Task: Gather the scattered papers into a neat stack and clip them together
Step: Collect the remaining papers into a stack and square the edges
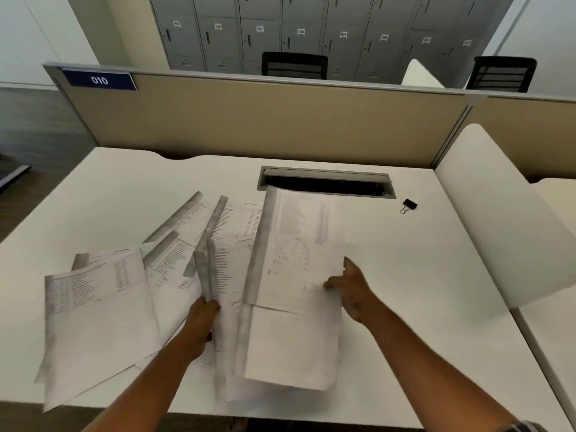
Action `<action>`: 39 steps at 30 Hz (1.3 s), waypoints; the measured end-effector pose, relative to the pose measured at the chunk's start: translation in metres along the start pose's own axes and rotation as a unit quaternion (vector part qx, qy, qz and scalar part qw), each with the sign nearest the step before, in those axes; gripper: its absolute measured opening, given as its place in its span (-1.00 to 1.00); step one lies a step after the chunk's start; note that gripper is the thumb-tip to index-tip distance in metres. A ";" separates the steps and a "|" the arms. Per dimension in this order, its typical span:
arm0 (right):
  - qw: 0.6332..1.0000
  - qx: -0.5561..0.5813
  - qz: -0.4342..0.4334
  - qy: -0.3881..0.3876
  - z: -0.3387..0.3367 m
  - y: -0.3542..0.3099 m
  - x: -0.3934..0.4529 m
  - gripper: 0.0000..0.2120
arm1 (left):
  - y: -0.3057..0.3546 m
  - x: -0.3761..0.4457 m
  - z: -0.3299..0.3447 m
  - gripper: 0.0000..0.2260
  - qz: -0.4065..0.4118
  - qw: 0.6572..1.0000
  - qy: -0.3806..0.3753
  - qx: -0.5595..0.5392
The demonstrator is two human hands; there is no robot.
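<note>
Several printed sheets lie fanned over the white desk (405,300). My right hand (352,288) pinches the right edge of one blurred sheet (299,251), raised above a lower sheet (290,347). My left hand (199,322) grips the lower ends of a few overlapping sheets (218,269) at the middle. More scattered papers (93,307) spread to the left, some hanging over the desk's front edge. A black binder clip (409,205) lies alone on the desk at the far right.
A grey cable slot (327,177) is cut into the desk behind the papers. A beige partition (265,120) closes the far side, with two black chairs and grey lockers beyond. A white divider (498,213) borders the right side.
</note>
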State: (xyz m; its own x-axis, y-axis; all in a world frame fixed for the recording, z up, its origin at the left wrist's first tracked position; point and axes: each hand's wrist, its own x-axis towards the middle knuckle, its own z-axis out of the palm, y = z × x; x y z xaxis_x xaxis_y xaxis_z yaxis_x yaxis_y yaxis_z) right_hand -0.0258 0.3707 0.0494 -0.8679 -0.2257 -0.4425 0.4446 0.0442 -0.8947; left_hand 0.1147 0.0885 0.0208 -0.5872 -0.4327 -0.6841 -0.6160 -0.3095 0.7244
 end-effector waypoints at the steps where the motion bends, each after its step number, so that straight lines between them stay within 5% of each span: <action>1: 1.000 -0.018 0.002 -0.005 0.005 0.010 0.000 -0.32 | 0.000 0.001 0.000 -0.71 -0.027 0.999 -0.008 -0.017; 6: 0.990 -0.125 0.014 -0.062 0.038 0.038 -0.004 -0.31 | -0.006 0.010 -0.005 -0.33 -0.033 0.999 -0.022 -0.010; 9: 0.976 -0.200 0.011 -0.085 0.055 0.036 -0.004 -0.24 | -0.001 -0.006 0.005 -0.54 0.024 1.000 -0.007 0.019; 14: 0.967 -0.254 0.020 -0.015 0.060 0.034 -0.003 -0.26 | -0.005 -0.012 0.007 -0.50 0.105 0.993 0.013 0.052; 23: 0.994 -0.047 0.076 -0.064 0.048 0.033 -0.004 -0.24 | -0.007 -0.033 -0.006 -0.52 0.161 0.984 -0.078 0.012; 28: 0.999 0.005 -0.032 -0.037 0.058 0.001 -0.017 -0.49 | 0.013 -0.041 0.000 -0.48 0.207 0.976 -0.054 0.024; 34: 0.978 -0.026 -0.207 0.022 0.088 -0.040 -0.041 -0.54 | 0.051 -0.067 0.014 -0.55 0.367 0.925 0.097 0.036; 39: 0.941 0.022 -0.326 0.088 0.100 -0.072 -0.055 -0.54 | 0.090 -0.089 0.013 -0.63 0.470 0.881 0.054 -0.010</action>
State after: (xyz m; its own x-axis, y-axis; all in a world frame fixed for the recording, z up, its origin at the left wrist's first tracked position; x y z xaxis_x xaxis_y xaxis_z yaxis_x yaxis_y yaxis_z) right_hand 0.0119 0.2827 0.1444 -0.9807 -0.0266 0.1935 -0.1904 -0.0893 -0.9776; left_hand 0.1049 0.1102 0.1452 -0.7795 -0.5827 0.2297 0.1253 0.2142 0.9687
